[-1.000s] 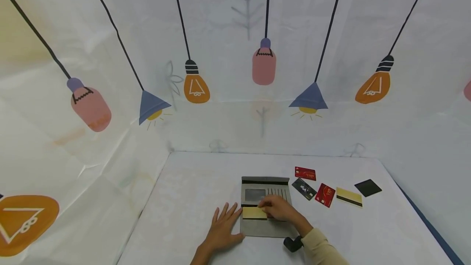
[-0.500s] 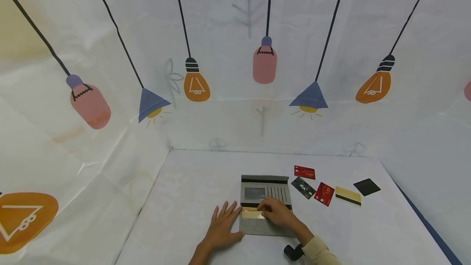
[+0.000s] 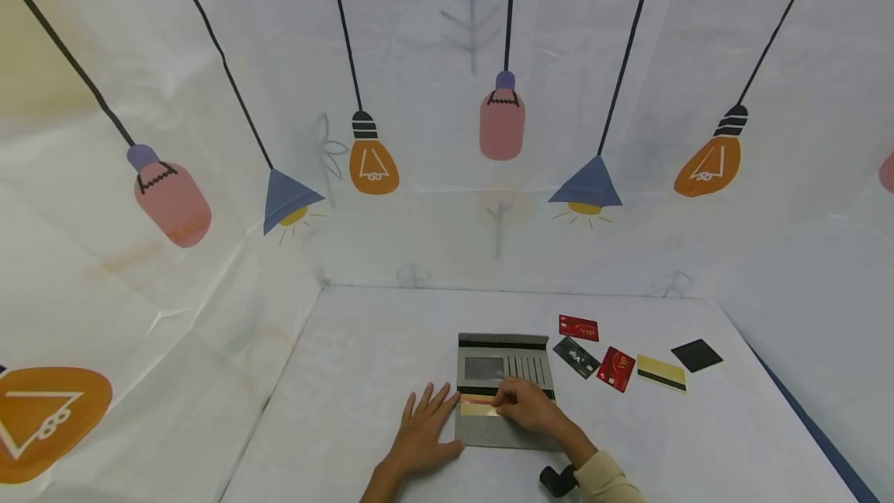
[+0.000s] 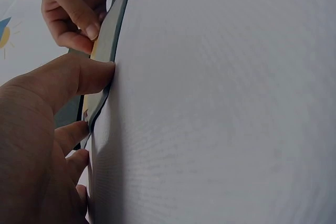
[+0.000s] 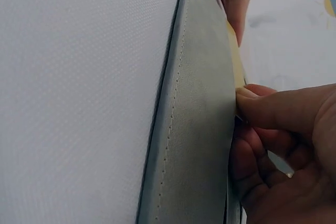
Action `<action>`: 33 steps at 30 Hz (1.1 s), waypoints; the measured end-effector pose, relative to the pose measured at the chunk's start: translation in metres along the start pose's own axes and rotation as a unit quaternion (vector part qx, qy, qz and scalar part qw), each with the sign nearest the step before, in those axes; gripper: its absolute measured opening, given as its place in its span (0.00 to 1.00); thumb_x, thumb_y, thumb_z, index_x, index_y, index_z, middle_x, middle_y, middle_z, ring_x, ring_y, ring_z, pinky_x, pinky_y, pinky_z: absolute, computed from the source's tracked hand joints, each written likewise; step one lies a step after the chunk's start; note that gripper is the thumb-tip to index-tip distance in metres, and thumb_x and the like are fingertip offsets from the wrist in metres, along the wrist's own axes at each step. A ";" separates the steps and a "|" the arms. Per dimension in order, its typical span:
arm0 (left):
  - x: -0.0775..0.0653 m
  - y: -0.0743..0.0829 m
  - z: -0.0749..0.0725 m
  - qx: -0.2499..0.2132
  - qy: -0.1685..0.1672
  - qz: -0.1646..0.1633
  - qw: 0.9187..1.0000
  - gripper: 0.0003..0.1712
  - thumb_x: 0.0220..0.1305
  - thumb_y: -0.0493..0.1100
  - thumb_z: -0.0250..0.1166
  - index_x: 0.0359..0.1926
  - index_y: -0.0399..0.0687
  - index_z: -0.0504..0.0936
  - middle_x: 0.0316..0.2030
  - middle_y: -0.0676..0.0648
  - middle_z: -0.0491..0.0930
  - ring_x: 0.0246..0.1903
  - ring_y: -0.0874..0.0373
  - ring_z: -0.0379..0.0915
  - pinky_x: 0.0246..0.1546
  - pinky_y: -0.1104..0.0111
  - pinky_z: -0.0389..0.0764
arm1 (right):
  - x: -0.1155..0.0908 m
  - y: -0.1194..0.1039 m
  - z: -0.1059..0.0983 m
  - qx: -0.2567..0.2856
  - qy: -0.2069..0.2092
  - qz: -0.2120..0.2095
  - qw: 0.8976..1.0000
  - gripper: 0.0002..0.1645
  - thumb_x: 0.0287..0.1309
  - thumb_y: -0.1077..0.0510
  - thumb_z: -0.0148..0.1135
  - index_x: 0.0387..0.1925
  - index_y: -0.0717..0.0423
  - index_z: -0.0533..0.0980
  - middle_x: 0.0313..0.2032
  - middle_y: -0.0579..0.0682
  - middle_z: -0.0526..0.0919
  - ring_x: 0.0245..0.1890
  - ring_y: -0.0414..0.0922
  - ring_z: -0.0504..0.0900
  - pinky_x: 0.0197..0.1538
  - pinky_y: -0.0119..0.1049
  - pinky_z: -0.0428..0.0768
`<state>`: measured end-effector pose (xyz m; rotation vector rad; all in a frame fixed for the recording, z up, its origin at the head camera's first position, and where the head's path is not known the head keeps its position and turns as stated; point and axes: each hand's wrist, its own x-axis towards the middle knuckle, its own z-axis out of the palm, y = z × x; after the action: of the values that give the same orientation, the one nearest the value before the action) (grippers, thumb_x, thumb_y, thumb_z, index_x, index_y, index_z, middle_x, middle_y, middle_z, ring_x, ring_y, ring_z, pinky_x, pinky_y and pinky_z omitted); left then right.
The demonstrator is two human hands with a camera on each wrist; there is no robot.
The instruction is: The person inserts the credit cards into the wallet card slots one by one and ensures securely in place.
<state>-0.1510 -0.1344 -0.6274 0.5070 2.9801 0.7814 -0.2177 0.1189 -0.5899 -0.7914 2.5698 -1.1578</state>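
Note:
An unfolded grey wallet [image 3: 489, 431] lies on the white table. My right hand [image 3: 529, 408] pinches the right end of a gold card [image 3: 476, 409] at the wallet's lower half. In the right wrist view, thumb and fingertips of the right hand [image 5: 286, 119] meet on the edge of the yellow card [image 5: 235, 59], which stands just above the grey pocket. Spread out flat, my left hand [image 3: 422, 433] touches the wallet's left edge with fingertips and thumb. The left wrist view has its thumb on the wallet's border. How deep the card sits in the pocket is hidden.
Right of the wallet lie two red cards [image 3: 579, 328], a black VIP card [image 3: 576, 357], a gold striped card [image 3: 661, 373] and a plain black card [image 3: 697, 355]. A black device [image 3: 557, 481] is at the right wrist. A lamp-printed sheet [image 3: 433, 239] stands behind the table.
My right hand has shifted slightly down, still pinching the gold card. The card has tilted: its dark stripe no longer shows and glare lies on it. The left hand keeps its place.

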 end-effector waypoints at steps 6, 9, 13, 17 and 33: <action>0.001 0.000 -0.002 0.010 -0.008 -0.005 1.000 0.47 0.55 0.64 0.66 0.75 0.61 0.64 0.76 0.49 0.61 0.76 0.39 0.51 0.72 0.37 0.47 | 0.000 0.003 -0.001 0.002 -0.007 -0.006 1.000 0.05 0.57 0.65 0.68 0.31 0.52 0.82 0.31 0.41 0.78 0.30 0.31 0.71 0.32 0.27 0.73; 0.002 0.001 -0.002 0.009 -0.007 -0.006 1.000 0.47 0.55 0.63 0.66 0.75 0.60 0.64 0.76 0.49 0.61 0.76 0.39 0.51 0.72 0.37 0.47 | -0.001 0.004 -0.001 0.008 -0.011 -0.008 1.000 0.05 0.57 0.65 0.68 0.31 0.52 0.82 0.31 0.41 0.78 0.30 0.31 0.71 0.32 0.27 0.72; 0.002 0.002 -0.002 0.009 -0.010 -0.009 1.000 0.47 0.55 0.64 0.66 0.75 0.61 0.64 0.76 0.50 0.60 0.76 0.40 0.50 0.73 0.37 0.46 | -0.001 0.006 -0.001 0.013 -0.014 -0.018 1.000 0.05 0.57 0.66 0.68 0.31 0.53 0.83 0.31 0.42 0.79 0.29 0.31 0.71 0.32 0.27 0.72; 0.001 0.001 -0.002 0.009 -0.008 -0.009 1.000 0.47 0.55 0.64 0.66 0.75 0.60 0.64 0.76 0.49 0.61 0.76 0.40 0.50 0.73 0.37 0.46 | -0.001 0.006 -0.001 0.013 -0.014 -0.019 1.000 0.05 0.57 0.66 0.67 0.31 0.53 0.83 0.31 0.42 0.79 0.29 0.30 0.71 0.32 0.27 0.73; 0.002 0.002 -0.003 0.003 -0.017 -0.018 1.000 0.47 0.55 0.63 0.67 0.75 0.60 0.64 0.76 0.49 0.60 0.77 0.40 0.49 0.73 0.37 0.45 | -0.001 0.004 0.001 0.007 -0.015 -0.004 1.000 0.06 0.60 0.66 0.64 0.35 0.52 0.83 0.33 0.42 0.79 0.32 0.33 0.71 0.35 0.28 0.72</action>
<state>-0.1528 -0.1333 -0.6235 0.4601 2.9526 0.7540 -0.2183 0.1209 -0.5931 -0.8095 2.5333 -1.1553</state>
